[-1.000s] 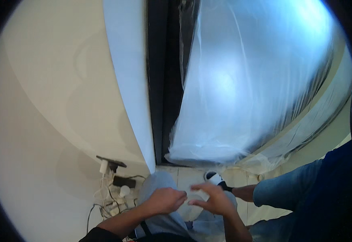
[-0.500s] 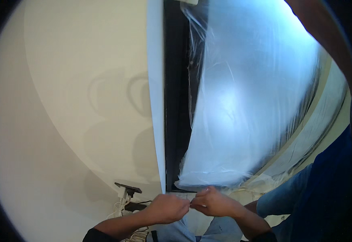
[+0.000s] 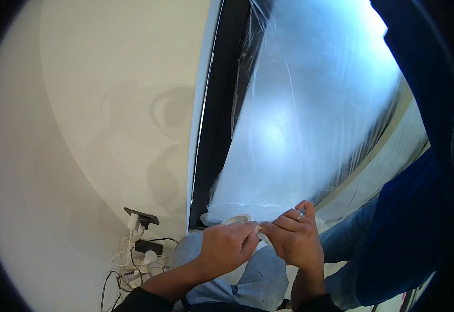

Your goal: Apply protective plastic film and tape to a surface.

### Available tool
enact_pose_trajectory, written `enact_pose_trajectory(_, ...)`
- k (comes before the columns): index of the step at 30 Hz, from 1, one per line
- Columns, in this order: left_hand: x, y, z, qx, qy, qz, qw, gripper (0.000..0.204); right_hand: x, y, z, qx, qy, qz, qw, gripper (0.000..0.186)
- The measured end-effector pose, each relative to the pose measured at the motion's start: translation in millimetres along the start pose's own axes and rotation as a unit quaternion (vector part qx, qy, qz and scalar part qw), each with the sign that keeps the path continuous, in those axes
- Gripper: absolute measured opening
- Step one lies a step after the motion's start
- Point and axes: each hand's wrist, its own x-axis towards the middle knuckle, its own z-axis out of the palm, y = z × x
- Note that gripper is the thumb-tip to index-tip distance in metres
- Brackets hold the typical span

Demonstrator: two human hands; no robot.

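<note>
My left hand (image 3: 228, 246) and my right hand (image 3: 295, 240) meet in front of my lap, both with fingers pinched. Between their fingertips shows a small whitish piece (image 3: 259, 228), too small to tell its kind. Just behind the left fingers is the rim of a pale round thing (image 3: 239, 218), mostly hidden by that hand. A ring (image 3: 300, 215) sits on a finger of the right hand. Beyond both hands, a clear plastic sheet (image 3: 268, 156) covers a large, shining panel.
A cream wall (image 3: 117, 104) stands at left, ending at a dark frame (image 3: 219, 104). Lower left are a wall outlet with plugs (image 3: 141, 218), a white bulb-shaped thing (image 3: 150, 256) and tangled cables (image 3: 123, 283). A person in a blue top (image 3: 393, 223) stands close at right.
My view has shifted and turned. The right hand has rotated, its fingers now pointing more upward. The pale round rim now shows behind the left hand. The co-worker's raised bare arm gives way to blue sleeve.
</note>
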Motion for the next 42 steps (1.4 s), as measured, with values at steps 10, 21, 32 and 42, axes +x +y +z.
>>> enact_pose_trajectory(10, 18.8, -38.1, 6.2, -0.231, -0.008, -0.113, 0.966, 0.028, -11.4, -17.7, -65.8, 0.198, 0.271, 0.012, 0.942, 0.011)
enact_pose_trajectory(21, 190.1, -11.8, 71.0, -0.194, 0.432, -0.033, 0.88, 0.048, 70.8, 19.8, -66.1, 0.453, 0.232, 0.072, 0.858, 0.012)
enact_pose_trajectory(32, 247.3, -12.9, 66.6, -0.213, 0.539, -0.244, 0.778, 0.027, 83.0, 43.4, -84.5, 0.375, 0.243, 0.09, 0.89, 0.017)
enact_pose_trajectory(42, 197.9, -34.0, 63.7, -0.334, 0.49, -0.124, 0.796, 0.021, 135.7, 47.7, -91.0, 0.215, 0.22, 0.039, 0.951, 0.021)
